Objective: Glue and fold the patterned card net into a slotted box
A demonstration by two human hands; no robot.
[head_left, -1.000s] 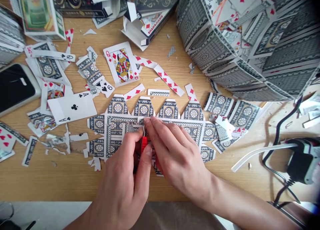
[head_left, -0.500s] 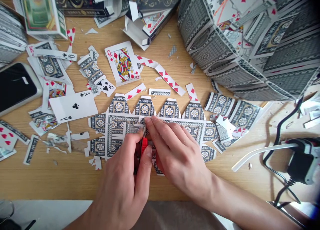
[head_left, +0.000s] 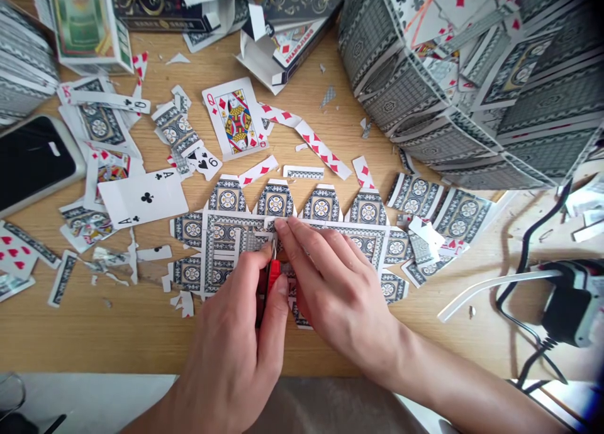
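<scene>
My left hand is closed around a red and black craft knife. Its thin metal tip points away from me and meets a small cut card piece near my right fingertips. My right hand lies with its fingers stretched out, pressing on a flat panel made of playing cards; its thumb is mostly hidden. Patterned card backs cover the panel, and tapered card tabs stick out round its edges. Both hands hide the panel's middle and much of its near edge.
A large container built of cards, full of cards, stands at upper right. Card boxes lie at the back. A phone, an ace of clubs and scraps are leftward; a black plug with cables is rightward.
The camera view has shifted slightly, so the table items on the left appear a little further right. Both hands and the craft knife keep almost the same pose on the card panel.
</scene>
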